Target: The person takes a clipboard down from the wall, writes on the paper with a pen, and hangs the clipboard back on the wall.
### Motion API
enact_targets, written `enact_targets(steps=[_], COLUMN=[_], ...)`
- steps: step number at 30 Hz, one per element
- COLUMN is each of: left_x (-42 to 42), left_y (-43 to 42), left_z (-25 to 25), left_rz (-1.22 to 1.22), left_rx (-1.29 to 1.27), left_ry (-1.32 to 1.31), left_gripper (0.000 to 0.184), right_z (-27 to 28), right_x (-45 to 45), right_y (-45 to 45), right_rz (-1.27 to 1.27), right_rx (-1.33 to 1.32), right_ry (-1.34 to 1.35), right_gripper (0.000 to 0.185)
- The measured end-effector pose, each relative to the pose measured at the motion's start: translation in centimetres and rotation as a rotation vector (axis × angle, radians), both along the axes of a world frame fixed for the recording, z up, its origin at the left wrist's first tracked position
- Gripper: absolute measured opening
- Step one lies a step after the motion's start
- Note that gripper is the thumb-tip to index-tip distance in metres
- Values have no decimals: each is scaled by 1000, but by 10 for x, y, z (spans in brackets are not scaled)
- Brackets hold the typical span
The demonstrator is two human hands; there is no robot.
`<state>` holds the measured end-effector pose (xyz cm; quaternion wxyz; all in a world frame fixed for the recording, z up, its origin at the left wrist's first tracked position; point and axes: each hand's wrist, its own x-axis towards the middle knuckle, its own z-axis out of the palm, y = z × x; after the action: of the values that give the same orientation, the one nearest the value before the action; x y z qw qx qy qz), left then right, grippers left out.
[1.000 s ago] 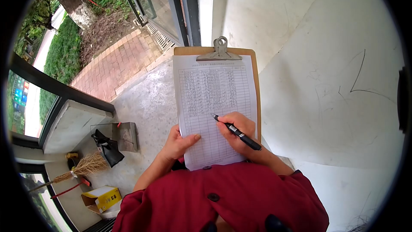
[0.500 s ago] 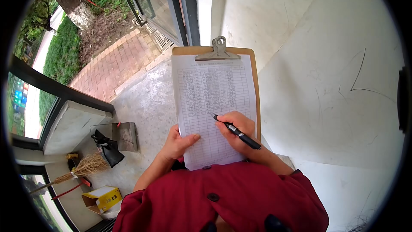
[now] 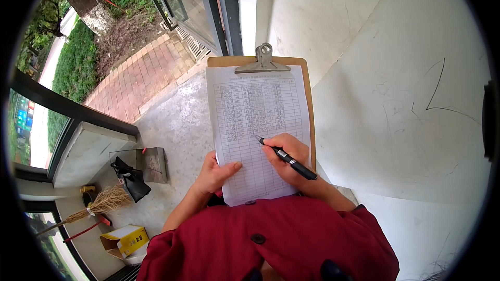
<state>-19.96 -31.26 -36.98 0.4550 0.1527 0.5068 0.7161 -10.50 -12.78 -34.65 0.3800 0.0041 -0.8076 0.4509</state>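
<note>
A brown clipboard [image 3: 311, 104] with a metal clip [image 3: 262, 61] carries a printed table sheet [image 3: 250, 169], its upper rows filled with handwriting. My left hand [image 3: 214, 173] grips the lower left edge of the clipboard, thumb on the paper and the other fingers hidden beneath. Resting on the sheet's right side, my right hand [image 3: 289, 157] is closed around a black pen [image 3: 295, 165]. The pen's tip points at the lowest written row, near the middle of the page; whether it touches the paper is too small to tell.
At the lower left are a straw broom [image 3: 107, 200], a yellow box [image 3: 126, 241], a black bag [image 3: 131, 179] and a metal dustpan [image 3: 154, 165]. A glass door [image 3: 190, 8] stands ajar at the top, beside brick paving [image 3: 140, 80]. A marked white wall [image 3: 396, 125] rises on the right.
The clipboard and sheet have shifted slightly to the left under the pen. Both hands keep their grips and have hardly moved.
</note>
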Motion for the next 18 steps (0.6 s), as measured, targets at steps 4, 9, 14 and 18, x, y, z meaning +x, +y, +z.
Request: enact_targets(steps=[4, 9, 14, 18], left_x=[0, -1, -2, -1], left_y=[0, 1, 1, 3], left_z=[-1, -1, -2, 1], left_rz=[0, 4, 8, 31], left_rx=[2, 5, 11, -9], left_ry=[-2, -9, -15, -12], left_gripper=[32, 32, 34, 37], right_z=[-2, 2, 2, 3], right_x=[-2, 4, 2, 0], right_y=[0, 1, 2, 2], right_rz=[-27, 15, 22, -13], right_rx=[-14, -48, -26, -30], right_ry=[25, -96, -63, -53], right_gripper=[16, 11, 10, 13])
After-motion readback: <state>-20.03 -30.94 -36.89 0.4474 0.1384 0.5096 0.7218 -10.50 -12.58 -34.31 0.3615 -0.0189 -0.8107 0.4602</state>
